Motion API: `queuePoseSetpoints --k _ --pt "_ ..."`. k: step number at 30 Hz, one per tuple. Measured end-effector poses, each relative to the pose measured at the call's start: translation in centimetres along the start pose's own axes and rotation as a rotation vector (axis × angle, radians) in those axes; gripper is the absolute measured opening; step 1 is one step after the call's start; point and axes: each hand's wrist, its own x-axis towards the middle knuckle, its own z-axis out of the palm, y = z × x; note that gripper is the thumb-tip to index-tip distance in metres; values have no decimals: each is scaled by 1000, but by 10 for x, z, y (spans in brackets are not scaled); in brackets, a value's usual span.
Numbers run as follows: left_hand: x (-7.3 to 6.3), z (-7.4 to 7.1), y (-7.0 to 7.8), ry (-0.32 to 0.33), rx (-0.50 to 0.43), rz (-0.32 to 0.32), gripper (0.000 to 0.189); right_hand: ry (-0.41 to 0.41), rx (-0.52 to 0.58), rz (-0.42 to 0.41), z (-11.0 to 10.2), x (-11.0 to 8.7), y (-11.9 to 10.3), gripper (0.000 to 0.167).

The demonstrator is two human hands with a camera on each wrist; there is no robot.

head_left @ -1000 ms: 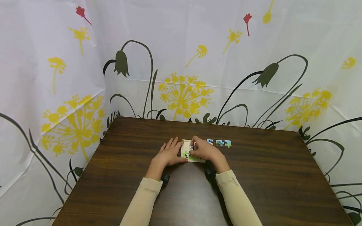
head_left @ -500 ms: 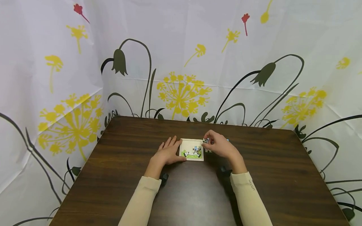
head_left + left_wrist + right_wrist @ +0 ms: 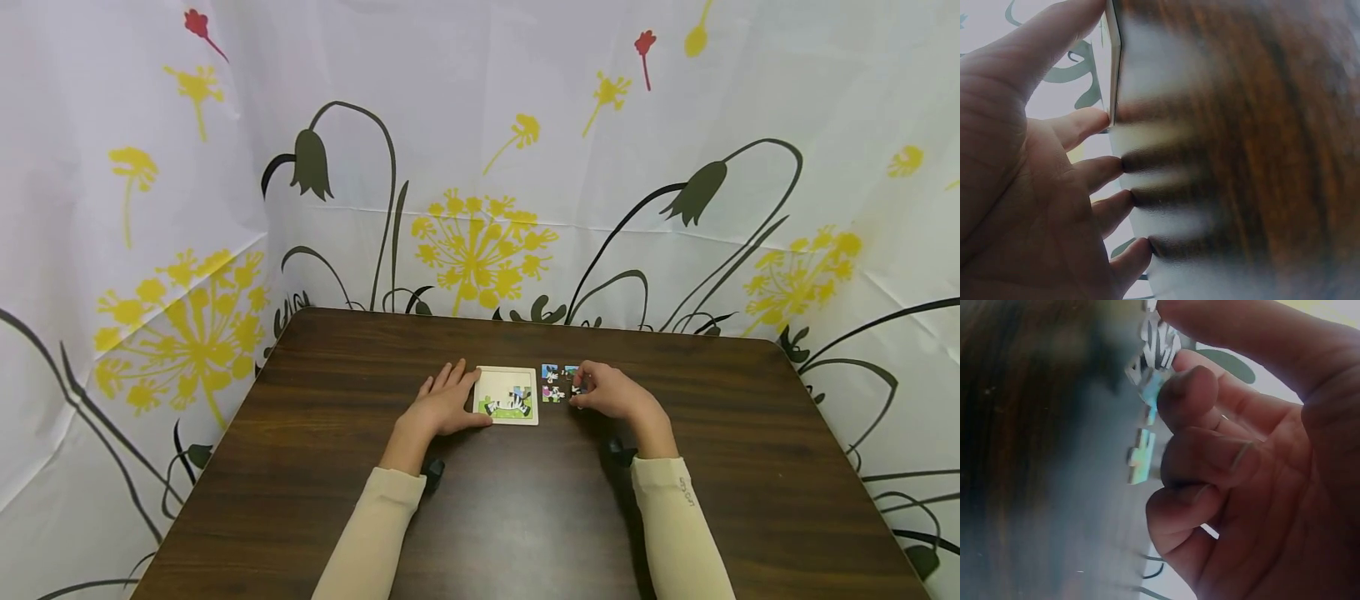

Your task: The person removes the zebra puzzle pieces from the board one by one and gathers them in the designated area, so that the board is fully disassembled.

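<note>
A square pale wooden puzzle tray (image 3: pixel 517 422) lies on the table, with zebra pieces (image 3: pixel 512 404) in its lower part. My left hand (image 3: pixel 441 408) has its fingers spread on the table, thumb and index finger touching the tray's left side; the left wrist view shows the tray edge (image 3: pixel 1112 81) between them. To the right of the tray, my right hand (image 3: pixel 617 393) pinches a zebra-striped puzzle piece (image 3: pixel 1159 347) between thumb and index finger, the other fingers curled. Two loose pieces, one blue (image 3: pixel 550 372) and one with pink and green (image 3: pixel 552 394), lie between tray and right hand.
Another loose piece (image 3: pixel 571 372) shows partly beside the right fingertips, and a green-blue piece (image 3: pixel 1142 456) lies beyond them in the right wrist view. The dark wooden table (image 3: pixel 495 517) reaches back to a flower-printed curtain (image 3: pixel 465 150).
My right hand has left the tray and moved right over the loose pieces, uncovering the zebra pieces in the tray. It now pinches a loose piece. The left hand stays at the tray.
</note>
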Motion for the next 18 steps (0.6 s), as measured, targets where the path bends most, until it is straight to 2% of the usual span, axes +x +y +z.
queuePoseSetpoints --k 8,15,18 --pt "0 0 1 0 -1 0 96 14 -20 7 4 10 8 29" --pt "0 0 1 -10 -14 -1 95 -9 15 69 1 4 12 34" --pt "5 4 -4 1 -29 5 96 -35 42 83 0 2 13 36"
